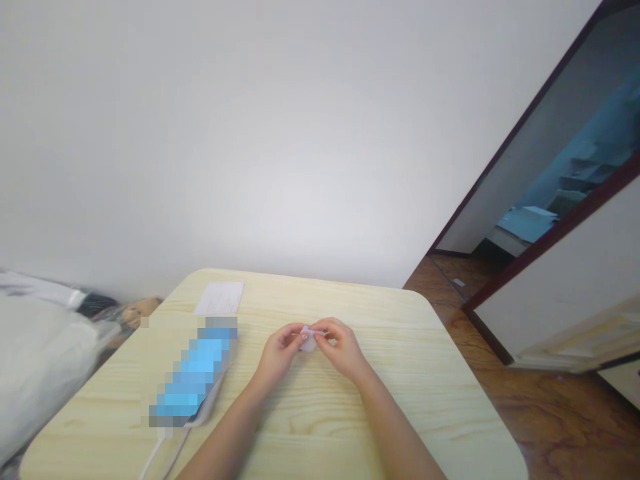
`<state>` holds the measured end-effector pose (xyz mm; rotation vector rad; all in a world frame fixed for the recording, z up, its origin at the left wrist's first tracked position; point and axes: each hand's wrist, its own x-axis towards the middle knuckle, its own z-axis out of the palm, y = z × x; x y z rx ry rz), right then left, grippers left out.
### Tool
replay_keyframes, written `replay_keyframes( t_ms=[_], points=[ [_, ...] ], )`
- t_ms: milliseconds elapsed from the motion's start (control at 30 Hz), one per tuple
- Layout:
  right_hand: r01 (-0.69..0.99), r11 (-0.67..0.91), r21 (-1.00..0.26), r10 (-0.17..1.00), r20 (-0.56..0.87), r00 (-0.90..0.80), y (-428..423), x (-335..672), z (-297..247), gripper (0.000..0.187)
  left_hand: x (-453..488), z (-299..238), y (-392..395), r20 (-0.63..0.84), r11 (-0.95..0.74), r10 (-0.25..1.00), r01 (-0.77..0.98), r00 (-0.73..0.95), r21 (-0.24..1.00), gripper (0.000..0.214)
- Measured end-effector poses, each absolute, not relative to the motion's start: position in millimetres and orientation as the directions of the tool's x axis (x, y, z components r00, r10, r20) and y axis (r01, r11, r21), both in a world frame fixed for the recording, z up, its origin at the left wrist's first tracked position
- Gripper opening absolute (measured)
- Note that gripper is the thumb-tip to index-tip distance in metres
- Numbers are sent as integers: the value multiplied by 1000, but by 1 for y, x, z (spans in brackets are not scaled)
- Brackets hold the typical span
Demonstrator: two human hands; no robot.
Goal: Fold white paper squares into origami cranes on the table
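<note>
Between my two hands is a small white piece that looks like folded paper, held just above the wooden table. My left hand pinches its left side with thumb and fingers. On the other side, my right hand grips the upper right edge between thumb and forefinger. Fingertips hide part of the piece, so its full shape cannot be made out.
A white sheet with faint print lies at the table's back left. Nearer me sits a pixelated device with a blue screen, with a white cable running toward me. A wall stands behind; a doorway opens at right.
</note>
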<state>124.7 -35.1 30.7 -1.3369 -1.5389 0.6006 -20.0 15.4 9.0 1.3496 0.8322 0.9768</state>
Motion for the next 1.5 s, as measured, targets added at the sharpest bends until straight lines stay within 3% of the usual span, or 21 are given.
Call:
replay_keyframes(
  t_ms=[233,400,700,933,1167,1333,1500],
  points=[
    [398,178,-900,947,266,177,-32,125,22,13,-19,9,16,65,-31,917,-93,393,995,25],
    [402,193,-895,942,284,180,-32,125,24,10,-19,9,14,63,-29,929,-100,363,995,41],
    [380,168,-910,947,256,194,-32,125,24,15,-18,6,16,93,-72,950,-80,297,994,23],
    [208,126,-970,959,173,226,-30,127,20,18,-19,9,16,78,-50,961,-114,263,992,24],
    [225,149,-963,950,203,238,-30,128,21,17,-20,11,15,79,-49,965,-126,249,991,24],
    [117,122,-986,955,149,258,-26,130,13,30,-21,10,15,109,-100,963,-49,246,994,25],
    [68,88,-994,965,102,243,-25,132,11,21,-21,11,15,145,-138,952,-45,271,989,21]
  ],
)
